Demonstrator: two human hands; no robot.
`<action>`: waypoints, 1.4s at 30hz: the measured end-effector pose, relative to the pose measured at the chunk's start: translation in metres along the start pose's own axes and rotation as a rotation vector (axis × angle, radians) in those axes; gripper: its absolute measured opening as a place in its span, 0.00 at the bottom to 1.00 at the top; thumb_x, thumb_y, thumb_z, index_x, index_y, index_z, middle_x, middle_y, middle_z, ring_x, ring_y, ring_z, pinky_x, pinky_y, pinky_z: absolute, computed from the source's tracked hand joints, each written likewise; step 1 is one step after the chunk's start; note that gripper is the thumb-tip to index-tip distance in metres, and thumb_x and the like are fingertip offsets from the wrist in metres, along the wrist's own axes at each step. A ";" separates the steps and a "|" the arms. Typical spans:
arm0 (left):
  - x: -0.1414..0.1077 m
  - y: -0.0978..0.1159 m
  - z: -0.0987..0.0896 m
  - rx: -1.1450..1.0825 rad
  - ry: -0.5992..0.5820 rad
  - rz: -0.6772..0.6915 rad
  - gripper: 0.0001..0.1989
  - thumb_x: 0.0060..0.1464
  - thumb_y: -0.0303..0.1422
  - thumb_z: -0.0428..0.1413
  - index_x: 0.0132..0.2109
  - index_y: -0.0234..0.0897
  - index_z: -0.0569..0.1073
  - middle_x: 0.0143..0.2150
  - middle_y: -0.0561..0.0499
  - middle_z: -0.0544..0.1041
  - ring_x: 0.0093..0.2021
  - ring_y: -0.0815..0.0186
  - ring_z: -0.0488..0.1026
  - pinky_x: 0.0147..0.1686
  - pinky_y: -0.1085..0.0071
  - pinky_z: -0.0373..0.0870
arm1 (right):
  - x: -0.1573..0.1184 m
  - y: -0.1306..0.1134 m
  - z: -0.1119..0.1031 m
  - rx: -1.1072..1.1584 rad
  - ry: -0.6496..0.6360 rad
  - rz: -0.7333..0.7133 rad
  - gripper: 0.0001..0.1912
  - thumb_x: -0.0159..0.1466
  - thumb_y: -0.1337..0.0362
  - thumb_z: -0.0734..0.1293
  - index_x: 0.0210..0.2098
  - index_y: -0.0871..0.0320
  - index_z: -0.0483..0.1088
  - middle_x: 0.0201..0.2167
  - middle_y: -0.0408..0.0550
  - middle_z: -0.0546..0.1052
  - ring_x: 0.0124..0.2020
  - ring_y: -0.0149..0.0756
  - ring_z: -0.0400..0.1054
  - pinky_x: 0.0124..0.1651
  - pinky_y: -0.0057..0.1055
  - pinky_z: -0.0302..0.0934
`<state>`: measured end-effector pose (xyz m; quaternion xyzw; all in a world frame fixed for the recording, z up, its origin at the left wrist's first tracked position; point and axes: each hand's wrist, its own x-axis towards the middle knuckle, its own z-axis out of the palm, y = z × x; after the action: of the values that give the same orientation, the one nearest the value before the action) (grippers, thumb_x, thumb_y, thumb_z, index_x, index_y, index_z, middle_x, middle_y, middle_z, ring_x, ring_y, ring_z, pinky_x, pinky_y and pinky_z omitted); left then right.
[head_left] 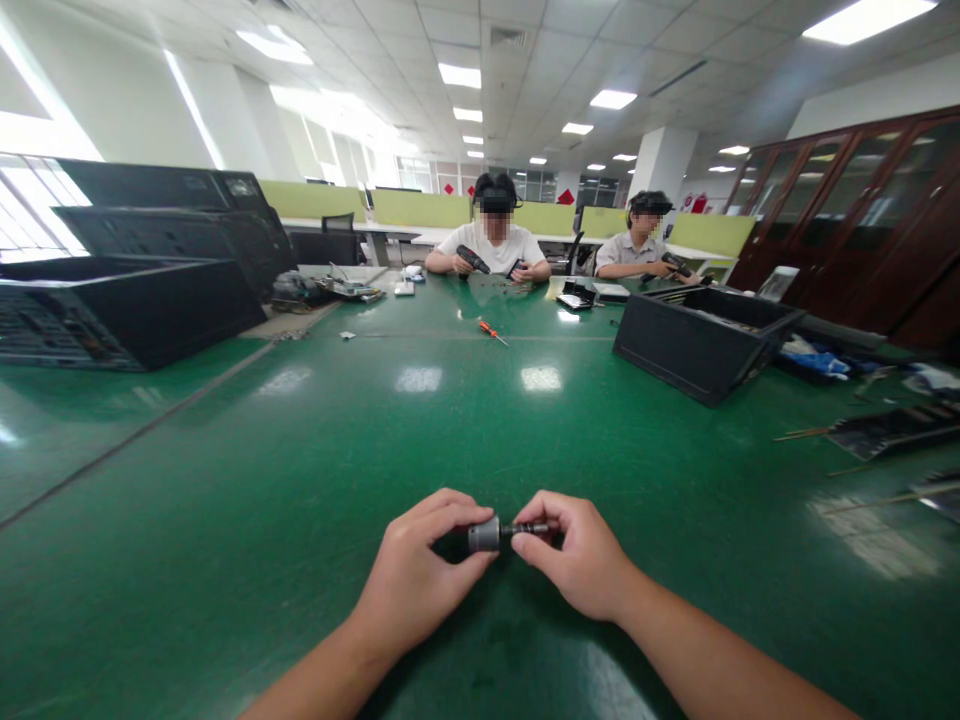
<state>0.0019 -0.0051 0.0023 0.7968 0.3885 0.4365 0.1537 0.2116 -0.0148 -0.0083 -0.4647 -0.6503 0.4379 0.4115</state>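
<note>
L hand (420,562) has the grey metal cup (484,535), fingers over the top, thumb below, clamped on its sides. R hand (583,558) has the thin metal rod (534,528) pinched btwn thumb and fingers. Both pieces are up front, mid-frame, just above the green table (360,430), rod end-on to the cup. Whether it's seated or fixed in there, can't tell from here!

Handling-wise, I'd say line-up is everything: rod square to the cup's face, no tilt, or it could bind. L grip firm as the anchor, R light, so any turn or push comes from the fingertips, w/ wrists low for steadiness. Screwdriver (489,330) lies well apart, farther up the table, so there's decent elbow room approx. all round.
</note>
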 end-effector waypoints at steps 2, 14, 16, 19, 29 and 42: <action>0.000 0.000 0.000 0.005 0.004 -0.002 0.10 0.51 0.28 0.63 0.42 0.41 0.80 0.39 0.51 0.80 0.38 0.66 0.78 0.39 0.73 0.75 | 0.000 0.001 0.000 0.008 0.001 0.001 0.03 0.59 0.66 0.69 0.33 0.59 0.73 0.25 0.42 0.74 0.26 0.31 0.65 0.31 0.27 0.58; -0.001 0.002 -0.001 0.000 0.011 -0.009 0.10 0.51 0.28 0.64 0.42 0.42 0.81 0.38 0.50 0.80 0.38 0.65 0.78 0.39 0.72 0.75 | 0.001 0.004 0.000 0.049 -0.008 0.023 0.03 0.59 0.66 0.70 0.33 0.59 0.72 0.25 0.41 0.73 0.26 0.31 0.65 0.31 0.27 0.59; 0.000 0.002 -0.001 -0.003 0.007 -0.011 0.10 0.51 0.27 0.64 0.42 0.42 0.80 0.39 0.51 0.80 0.38 0.65 0.78 0.39 0.72 0.75 | 0.001 0.004 0.000 0.051 -0.006 0.023 0.03 0.59 0.66 0.70 0.33 0.59 0.72 0.25 0.41 0.73 0.26 0.31 0.65 0.31 0.27 0.59; 0.000 0.002 -0.001 -0.012 0.004 -0.014 0.11 0.51 0.27 0.63 0.42 0.42 0.80 0.39 0.51 0.80 0.38 0.65 0.78 0.40 0.72 0.75 | 0.000 0.003 0.000 0.052 -0.005 0.021 0.03 0.59 0.66 0.69 0.32 0.59 0.71 0.24 0.41 0.73 0.25 0.31 0.65 0.31 0.27 0.58; -0.002 -0.001 0.000 -0.020 0.005 -0.026 0.11 0.50 0.26 0.64 0.43 0.42 0.80 0.39 0.50 0.80 0.39 0.64 0.78 0.40 0.71 0.75 | 0.000 0.004 0.000 0.092 -0.005 0.028 0.04 0.59 0.66 0.70 0.32 0.58 0.71 0.23 0.40 0.72 0.24 0.30 0.64 0.30 0.27 0.59; 0.000 0.002 -0.001 -0.020 0.022 -0.026 0.11 0.51 0.27 0.64 0.42 0.43 0.80 0.39 0.51 0.80 0.39 0.64 0.78 0.40 0.71 0.75 | 0.000 0.004 -0.001 0.088 0.007 0.012 0.04 0.59 0.66 0.70 0.33 0.59 0.71 0.23 0.41 0.72 0.24 0.31 0.65 0.31 0.27 0.59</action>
<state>0.0019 -0.0067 0.0043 0.7853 0.3962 0.4469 0.1632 0.2139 -0.0137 -0.0121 -0.4515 -0.6262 0.4669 0.4314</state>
